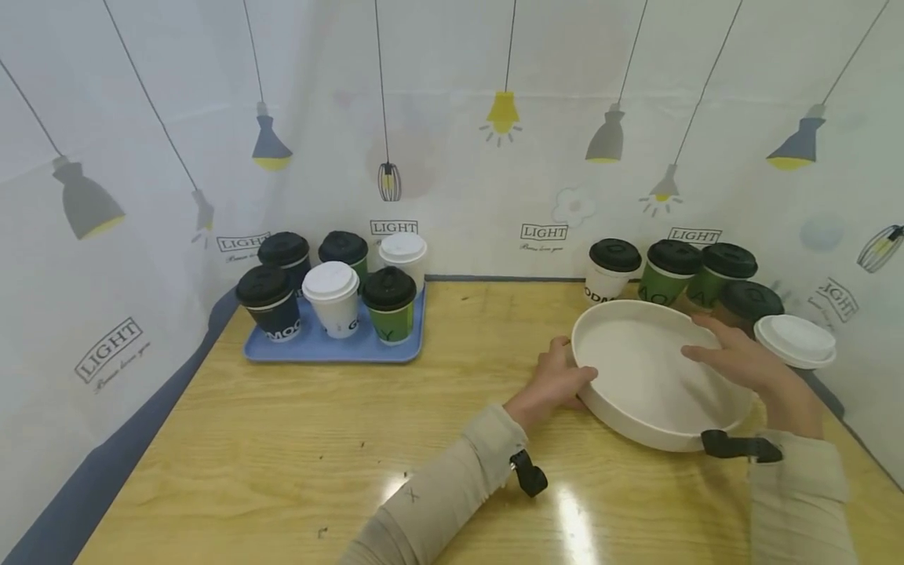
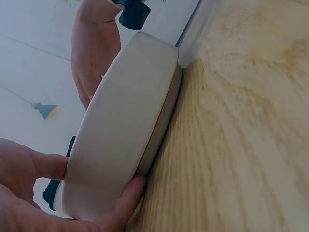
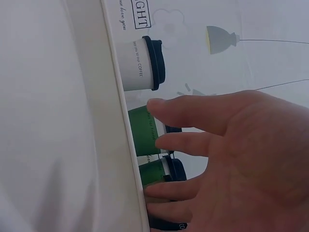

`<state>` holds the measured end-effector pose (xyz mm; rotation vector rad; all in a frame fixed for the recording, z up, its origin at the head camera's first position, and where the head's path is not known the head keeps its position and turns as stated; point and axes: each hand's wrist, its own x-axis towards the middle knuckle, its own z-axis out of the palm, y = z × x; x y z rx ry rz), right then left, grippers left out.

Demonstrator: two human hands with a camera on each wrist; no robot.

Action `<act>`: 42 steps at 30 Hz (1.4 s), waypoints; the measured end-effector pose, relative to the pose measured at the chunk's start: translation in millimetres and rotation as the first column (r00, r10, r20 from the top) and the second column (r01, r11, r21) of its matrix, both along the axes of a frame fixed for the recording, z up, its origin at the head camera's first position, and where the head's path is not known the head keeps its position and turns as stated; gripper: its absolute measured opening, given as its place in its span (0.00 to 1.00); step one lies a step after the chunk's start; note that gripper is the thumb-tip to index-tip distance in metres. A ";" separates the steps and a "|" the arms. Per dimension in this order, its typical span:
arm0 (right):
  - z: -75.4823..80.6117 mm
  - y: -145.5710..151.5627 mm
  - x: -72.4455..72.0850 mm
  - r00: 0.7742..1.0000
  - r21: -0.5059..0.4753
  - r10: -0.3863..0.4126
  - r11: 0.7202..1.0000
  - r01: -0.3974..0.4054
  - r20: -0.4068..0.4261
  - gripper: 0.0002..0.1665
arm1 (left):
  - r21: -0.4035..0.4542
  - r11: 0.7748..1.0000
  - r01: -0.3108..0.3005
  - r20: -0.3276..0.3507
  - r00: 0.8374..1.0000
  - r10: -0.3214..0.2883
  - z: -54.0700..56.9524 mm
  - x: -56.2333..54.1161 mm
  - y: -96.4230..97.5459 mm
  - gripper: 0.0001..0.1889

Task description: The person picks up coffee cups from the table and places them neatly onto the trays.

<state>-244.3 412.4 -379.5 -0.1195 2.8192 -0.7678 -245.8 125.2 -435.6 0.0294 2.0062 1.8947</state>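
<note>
A round, shallow white tray [image 1: 639, 369] with a low wall is at the right of the table, its base close over the wood in the left wrist view. My left hand [image 1: 554, 378] grips its left edge, thumb over the rim and fingers around the outside wall. At the far right edge is my right hand [image 1: 756, 365], its thumb over the tray in the head view. The right wrist view shows that hand's fingers [image 3: 186, 142] extended and spread, fingertips right at the rim, with lidded paper cups [image 3: 142, 130] behind.
Several lidded cups, including a white one [image 1: 613, 271] and a green one [image 1: 667, 275], stand behind the round tray. A white-lidded cup [image 1: 794, 339] is beside my right hand. At the left, a blue tray [image 1: 339, 351] bears several more cups. A lamp-print cloth [image 1: 459, 157] hangs behind the table.
</note>
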 end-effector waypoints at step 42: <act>-3.7 -50.0 -2.7 0.953 -0.294 0.093 0.956 -0.004 0.289 0.45 | 0.115 0.982 0.149 0.061 0.986 -0.156 -10.4 -12.0 -131.6 0.38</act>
